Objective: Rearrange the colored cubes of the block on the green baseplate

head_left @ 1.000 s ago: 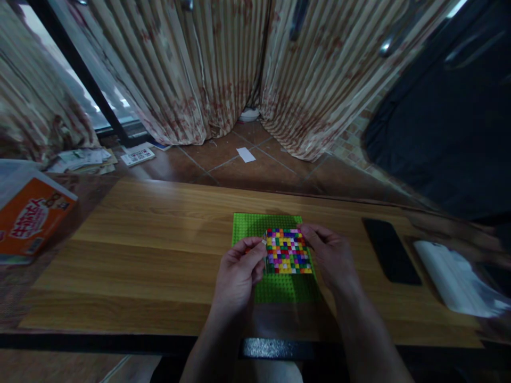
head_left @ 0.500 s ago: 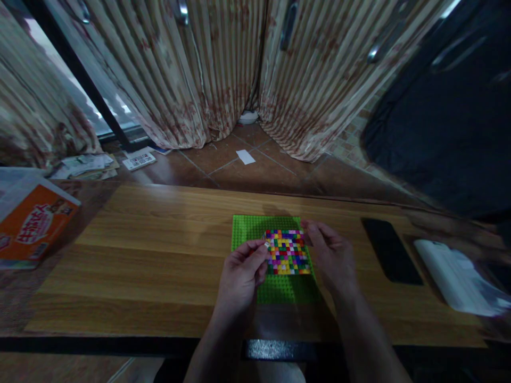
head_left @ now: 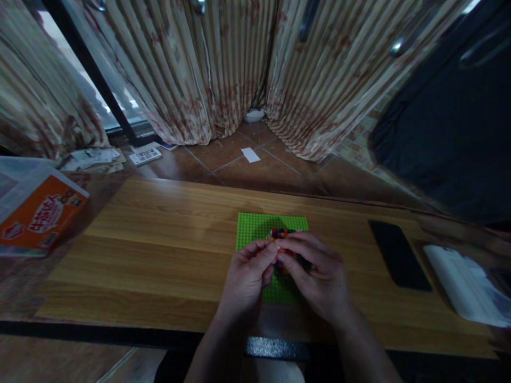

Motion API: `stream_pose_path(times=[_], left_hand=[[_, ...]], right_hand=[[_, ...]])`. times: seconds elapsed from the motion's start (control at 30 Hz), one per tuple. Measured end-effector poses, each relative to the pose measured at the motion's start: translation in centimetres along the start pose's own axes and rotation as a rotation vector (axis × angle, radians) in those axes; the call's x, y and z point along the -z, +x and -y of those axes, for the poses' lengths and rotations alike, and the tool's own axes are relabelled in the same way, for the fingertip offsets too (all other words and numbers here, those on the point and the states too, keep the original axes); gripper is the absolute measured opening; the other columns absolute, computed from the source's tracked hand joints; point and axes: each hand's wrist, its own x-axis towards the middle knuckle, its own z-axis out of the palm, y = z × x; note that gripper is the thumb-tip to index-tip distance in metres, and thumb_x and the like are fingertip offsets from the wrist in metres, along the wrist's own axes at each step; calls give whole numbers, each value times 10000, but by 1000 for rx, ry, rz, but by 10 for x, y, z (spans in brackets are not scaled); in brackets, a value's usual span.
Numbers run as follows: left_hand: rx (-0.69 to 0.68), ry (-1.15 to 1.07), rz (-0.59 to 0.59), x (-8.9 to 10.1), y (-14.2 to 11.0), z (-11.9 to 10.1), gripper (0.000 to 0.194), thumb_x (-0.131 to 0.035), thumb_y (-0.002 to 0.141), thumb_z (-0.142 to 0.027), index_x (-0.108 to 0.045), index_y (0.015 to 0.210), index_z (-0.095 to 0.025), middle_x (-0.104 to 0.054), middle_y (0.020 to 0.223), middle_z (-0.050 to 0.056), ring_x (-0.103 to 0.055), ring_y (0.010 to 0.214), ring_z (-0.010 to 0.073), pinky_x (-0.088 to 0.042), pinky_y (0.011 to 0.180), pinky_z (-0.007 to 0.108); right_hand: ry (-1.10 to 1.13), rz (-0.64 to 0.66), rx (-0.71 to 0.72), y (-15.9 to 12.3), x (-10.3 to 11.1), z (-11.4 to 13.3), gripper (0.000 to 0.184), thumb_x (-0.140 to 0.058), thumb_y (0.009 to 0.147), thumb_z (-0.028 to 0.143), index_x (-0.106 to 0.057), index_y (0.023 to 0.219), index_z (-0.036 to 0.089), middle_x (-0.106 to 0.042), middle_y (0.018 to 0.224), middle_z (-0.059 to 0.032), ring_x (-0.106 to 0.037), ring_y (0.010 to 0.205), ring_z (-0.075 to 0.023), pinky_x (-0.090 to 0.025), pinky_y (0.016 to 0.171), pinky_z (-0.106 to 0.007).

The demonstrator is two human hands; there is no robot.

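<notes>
A green studded baseplate [head_left: 251, 226] lies on the wooden table, with a patch of small multicoloured toy bricks [head_left: 280, 233] on its middle. Over that patch my left hand [head_left: 246, 274] is closed in a pinch on a small toy brick, pale and mostly covered by the fingers. My right hand [head_left: 321, 274] meets it there, thumb and forefinger pinched at the left fingertips. What the right fingers grip, if anything, is too small to make out. Both hands hide most of the brick patch and the plate's right side.
On the wooden table [head_left: 151, 255], a flat black slab like a phone [head_left: 399, 255] lies right of the plate, beside a white plastic packet [head_left: 459, 284]. A clear box with an orange label [head_left: 51, 213] stands at the left. Beyond the table's far edge, paper [head_left: 250, 155] lies on the tiled floor.
My right hand has moved left from the plate's right edge to my left fingertips, covering the brick patch. My left hand keeps its pinch. The whole view has shifted slightly.
</notes>
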Motion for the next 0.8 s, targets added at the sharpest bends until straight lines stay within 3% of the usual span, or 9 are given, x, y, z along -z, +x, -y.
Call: stream_pose_path(times=[0.13, 0.3, 0.57, 0.8], left_hand=[[1, 12, 4, 2, 0, 1, 349, -867, 618, -373, -642, 709, -122, -528, 563, -47, -320, 412, 8, -165, 408, 173], [-6, 35, 0, 2, 0, 2, 334, -832, 655, -392, -645, 689, -117, -522, 581, -42, -324, 418, 10, -174, 417, 179], [-20, 15, -116, 3, 0, -7, 301, -812, 635, -342, -681, 757, -99, -487, 589, -51, -306, 424, 9, -152, 421, 174], [4, -11, -164, 2, 1, -4, 351, -783, 646, -303, -700, 914, -93, -509, 613, -51, -303, 413, 7, -141, 409, 169]], right_hand=[[-61, -24, 19, 0, -1, -3, 175, -688, 883, 192, -712, 1032, 282, -740, 966, -22, -695, 921, -183, -543, 900, -393], [-119, -37, -1, 0, 0, -3, 115, -652, 909, 215, -710, 998, 258, -761, 917, -23, -715, 907, -193, -570, 840, -361], [-129, -144, -121, -2, 6, -10, 128, -648, 912, 231, -720, 1012, 266, -767, 911, -3, -715, 780, -162, -574, 718, -294], [-216, -118, -122, 0, -6, -14, 121, -657, 904, 274, -774, 932, 285, -679, 1066, -60, -608, 1030, -232, -514, 863, -408]])
